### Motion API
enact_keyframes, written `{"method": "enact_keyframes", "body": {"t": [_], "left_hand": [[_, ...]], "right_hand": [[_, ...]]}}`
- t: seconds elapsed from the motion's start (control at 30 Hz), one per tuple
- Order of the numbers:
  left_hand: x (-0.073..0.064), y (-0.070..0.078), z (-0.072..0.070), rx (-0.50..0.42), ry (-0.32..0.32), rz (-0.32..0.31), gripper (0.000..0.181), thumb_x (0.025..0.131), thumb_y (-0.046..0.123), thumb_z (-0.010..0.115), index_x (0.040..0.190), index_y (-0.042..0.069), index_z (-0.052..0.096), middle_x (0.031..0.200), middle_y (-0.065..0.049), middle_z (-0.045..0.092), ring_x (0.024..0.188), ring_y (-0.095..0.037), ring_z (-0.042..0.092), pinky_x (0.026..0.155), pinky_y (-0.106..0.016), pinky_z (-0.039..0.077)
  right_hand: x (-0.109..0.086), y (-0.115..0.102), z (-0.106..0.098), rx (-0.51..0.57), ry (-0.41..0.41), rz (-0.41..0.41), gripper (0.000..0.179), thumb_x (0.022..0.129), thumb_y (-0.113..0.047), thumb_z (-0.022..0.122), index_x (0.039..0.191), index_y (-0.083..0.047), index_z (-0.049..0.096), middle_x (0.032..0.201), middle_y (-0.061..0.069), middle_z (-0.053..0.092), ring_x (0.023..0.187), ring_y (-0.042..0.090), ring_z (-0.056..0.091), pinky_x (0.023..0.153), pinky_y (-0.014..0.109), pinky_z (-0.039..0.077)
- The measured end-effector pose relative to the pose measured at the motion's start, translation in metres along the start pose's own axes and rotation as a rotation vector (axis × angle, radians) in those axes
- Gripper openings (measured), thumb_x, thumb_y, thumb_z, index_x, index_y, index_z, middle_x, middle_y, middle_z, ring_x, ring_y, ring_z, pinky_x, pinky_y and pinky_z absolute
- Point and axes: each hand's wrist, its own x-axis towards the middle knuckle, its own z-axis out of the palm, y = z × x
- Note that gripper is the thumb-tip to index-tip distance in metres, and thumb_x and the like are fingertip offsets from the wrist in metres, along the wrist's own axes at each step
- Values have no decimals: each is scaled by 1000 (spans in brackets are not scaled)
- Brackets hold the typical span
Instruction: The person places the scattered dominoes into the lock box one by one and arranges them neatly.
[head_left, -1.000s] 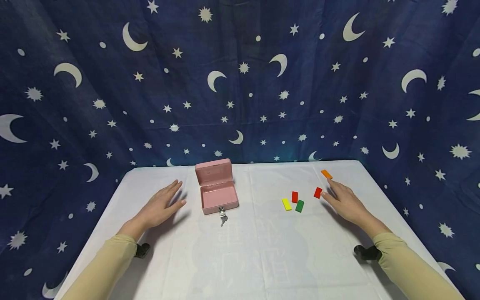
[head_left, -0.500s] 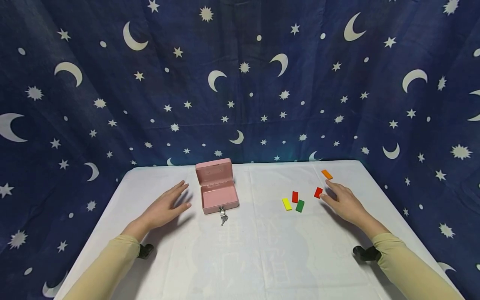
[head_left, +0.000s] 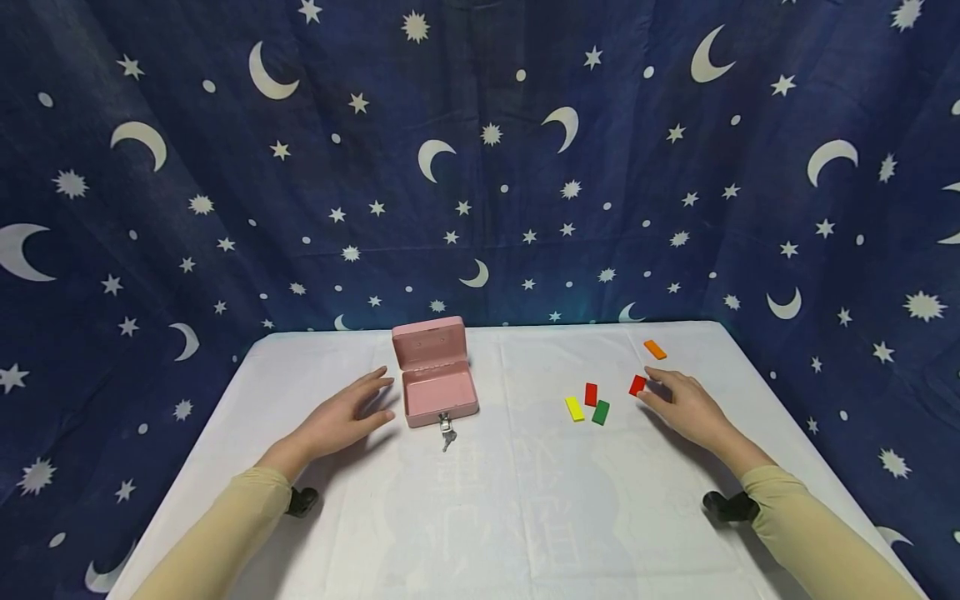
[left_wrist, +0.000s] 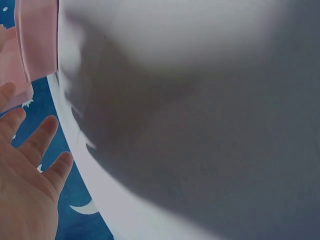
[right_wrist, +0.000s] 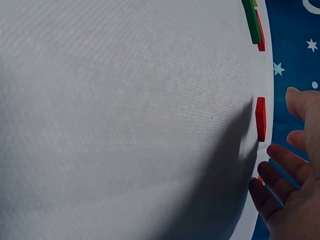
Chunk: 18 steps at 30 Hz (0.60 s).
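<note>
A pink metal cash box stands with its lid raised, left of the table's middle. Keys hang from the latch at its front. My left hand hovers just left of the box, fingers spread and holding nothing; the left wrist view shows the box beyond the fingertips. Over on the right, my right hand is held above the cloth, thumb and fingers apart. Nearest to it lies a red block, seen past the thumb in the right wrist view as a red block.
Left of that block lie a yellow block, another red block and a green block. An orange block lies near the back edge. A starry blue curtain hangs behind the white-covered table.
My left hand has moved right, closer to the box. The right hand has shifted slightly left, its fingertips now beside the red block and farther from the orange one.
</note>
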Motion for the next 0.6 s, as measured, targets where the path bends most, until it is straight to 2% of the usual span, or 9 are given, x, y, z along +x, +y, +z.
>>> {"method": "enact_keyframes", "body": {"t": [0.4,0.6], "left_hand": [[10,3,12,-8,-6,41,61,97,53,62,148,21,52,166,0,29,149,-27,32,112,-59,35],[12,7,14,-33,0,32,57,97,51,64,146,22,54,166,3,29,147,-28,36,109,-60,38]], "right_hand": [[3,4,4,-13,13,0,65,97,-36,69,145,3,49,139,29,55,130,49,45,106,66,35],[6,3,4,-11,26,13,66,95,-36,72,143,4,51,133,28,59,123,47,50,102,63,40]]}}
